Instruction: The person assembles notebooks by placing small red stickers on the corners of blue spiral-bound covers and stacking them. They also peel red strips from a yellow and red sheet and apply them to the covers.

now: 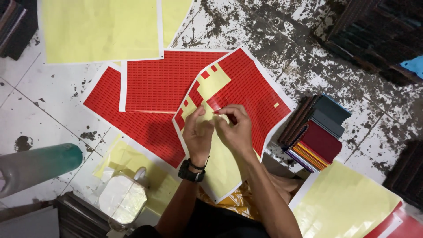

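Sticker sheet [246, 83], red with small rectangular labels and a yellow backing showing where labels are gone, lies tilted over the person's lap and the floor, its long axis running from about 7 o'clock near the body up to 1 o'clock, its far corner pointing toward 1 o'clock. Both hands meet near the middle of the sheet: the left hand [198, 132], with a black watch [191, 172] at the wrist, has its fingertips pressed together on the sheet, and the right hand [235, 128] pinches a small red label [218, 105] at the edge of the peeled yellow area, touching the left fingertips. The surface is a floor [39, 114] of pale tiles, heavily stained and flaked dark toward 1 and 2 o'clock. More red sheets [154, 83] lie under the worked one at 11 o'clock, bare yellow backing sheets [97, 28] at 10 to 11 o'clock and another [343, 202] at 4 o'clock. A stack of notebooks [315, 134] sits at 3 o'clock, just beside the sheet's right edge. A green and grey cylinder [37, 165] lies at 9 o'clock.
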